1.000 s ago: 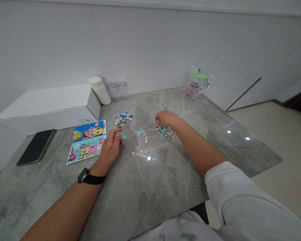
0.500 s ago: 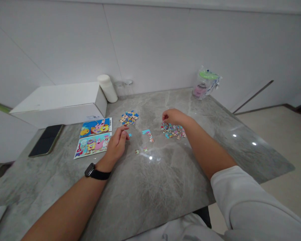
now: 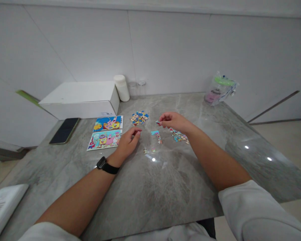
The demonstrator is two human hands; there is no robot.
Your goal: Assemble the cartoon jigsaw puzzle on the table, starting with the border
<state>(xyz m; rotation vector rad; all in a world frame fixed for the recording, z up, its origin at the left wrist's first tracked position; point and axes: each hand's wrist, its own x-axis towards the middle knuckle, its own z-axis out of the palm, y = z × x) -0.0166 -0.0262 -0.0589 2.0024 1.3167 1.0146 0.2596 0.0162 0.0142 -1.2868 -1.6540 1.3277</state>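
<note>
Pinching a jigsaw piece [image 3: 157, 122], right hand [image 3: 173, 122] seems mid-selection, next needing a fit against the joined section [image 3: 156, 133]; left hand [image 3: 127, 141] loosely open.

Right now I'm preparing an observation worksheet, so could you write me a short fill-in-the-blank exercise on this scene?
1. A puzzle piece is held between the fingertips of the ____ hand.
2. The watch is worn on the ____ wrist.
3. The big box near the wall is coloured ____.
4. The lid inside the clear plastic bag is coloured ____.

Missing words: right; left; white; green.
</note>
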